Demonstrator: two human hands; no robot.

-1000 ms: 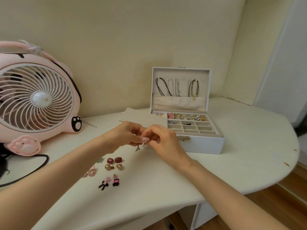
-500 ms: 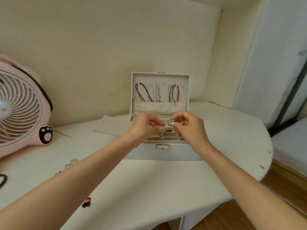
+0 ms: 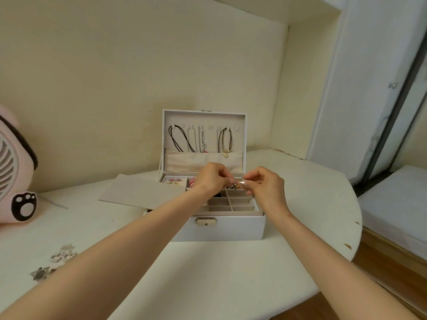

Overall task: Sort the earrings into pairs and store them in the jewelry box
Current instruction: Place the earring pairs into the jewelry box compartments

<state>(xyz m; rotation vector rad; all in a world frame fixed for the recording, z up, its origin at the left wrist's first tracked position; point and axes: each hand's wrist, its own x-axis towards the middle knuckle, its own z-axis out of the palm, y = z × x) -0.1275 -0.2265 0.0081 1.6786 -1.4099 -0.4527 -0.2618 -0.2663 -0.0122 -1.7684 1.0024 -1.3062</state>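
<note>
The white table (image 3: 231, 273) fills the lower middle of the frame. Its rounded, chipped edge curves down the right side, with wooden floor (image 3: 392, 273) and a white mattress (image 3: 397, 204) beyond it. The wall (image 3: 115, 88) closes off the far side. The jewelry box (image 3: 226, 229) sits at centre frame with its lid upright and necklaces (image 3: 201, 139) hanging inside the lid. A broad stretch of tabletop lies open below the box, crossed by the left forearm (image 3: 104, 262) and the right forearm (image 3: 323, 262). A flat beige pad (image 3: 138, 192) lies just left of the box, and a pink fan (image 3: 13, 181) stands at the left edge. Loose earrings (image 3: 62, 255) lie at lower left, close beside the left forearm

The left hand (image 3: 211, 181) and right hand (image 3: 268, 190) meet above the box's rear compartments (image 3: 240, 200). Both have curled fingers, and their fingertips come together on a small earring (image 3: 236, 186) – each hand pinches it from its own side. The earring shows just under the meeting fingertips, over the box and clear of the tray

It seems to dangle downward – too small and blurred to make out its long axis or facing
</note>
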